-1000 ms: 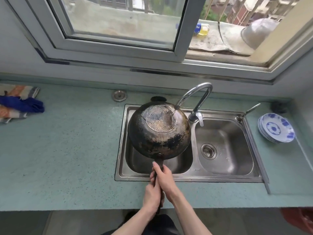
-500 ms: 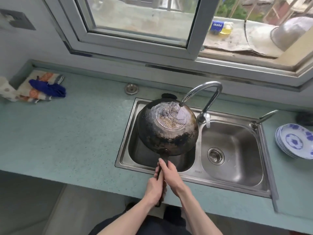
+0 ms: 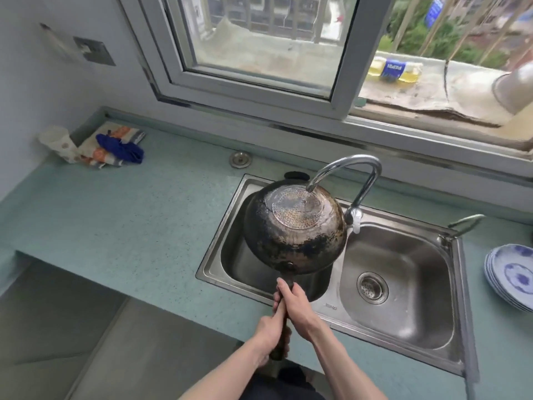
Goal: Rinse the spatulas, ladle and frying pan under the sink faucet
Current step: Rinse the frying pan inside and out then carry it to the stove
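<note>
The blackened frying pan (image 3: 294,229) hangs upside down over the left basin of the steel double sink (image 3: 403,287). Water from the curved faucet (image 3: 352,168) runs onto its shiny round base. My left hand (image 3: 271,330) grips the lower part of the dark handle. My right hand (image 3: 297,307) grips the handle just above it, close to the pan. A black object shows behind the pan at the sink's back rim (image 3: 297,176). No spatulas or ladle can be seen.
A stack of blue-and-white plates (image 3: 510,278) sits on the counter at the right. Cloths and a blue rag (image 3: 115,147) lie at the back left. A small second tap (image 3: 464,223) stands at the sink's right rim. A round metal cap (image 3: 240,159) sits in the green counter.
The view has swung left and tilted up a little. Both hands keep their grip, and the upturned pan stays under the running water over the left basin.
</note>
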Available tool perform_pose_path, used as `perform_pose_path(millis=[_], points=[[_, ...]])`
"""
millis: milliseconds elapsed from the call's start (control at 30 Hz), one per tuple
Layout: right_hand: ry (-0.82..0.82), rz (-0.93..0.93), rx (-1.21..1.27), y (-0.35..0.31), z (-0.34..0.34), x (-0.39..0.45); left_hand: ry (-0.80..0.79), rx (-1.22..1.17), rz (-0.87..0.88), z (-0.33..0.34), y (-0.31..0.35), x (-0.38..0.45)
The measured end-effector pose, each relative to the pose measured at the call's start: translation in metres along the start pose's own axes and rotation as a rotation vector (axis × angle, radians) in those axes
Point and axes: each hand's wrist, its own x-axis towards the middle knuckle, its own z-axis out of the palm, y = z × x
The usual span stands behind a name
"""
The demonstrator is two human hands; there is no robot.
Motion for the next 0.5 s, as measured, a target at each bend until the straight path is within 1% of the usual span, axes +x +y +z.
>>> perform_pose_path(millis=[100, 333, 500], points=[[0.031, 0.016, 0.024, 0.002, 0.008, 0.001, 0.062, 0.037, 0.043, -0.003, -0.003, 0.005], [0.071, 0.053, -0.035, -0.002, 0.035, 0.010, 0.031, 0.004, 0.041, -0.031, -0.005, 0.011], [0.098, 0.061, -0.056, -0.006, 0.057, 0.009, 0.066, -0.024, 0.072, -0.047, -0.010, 0.021]])
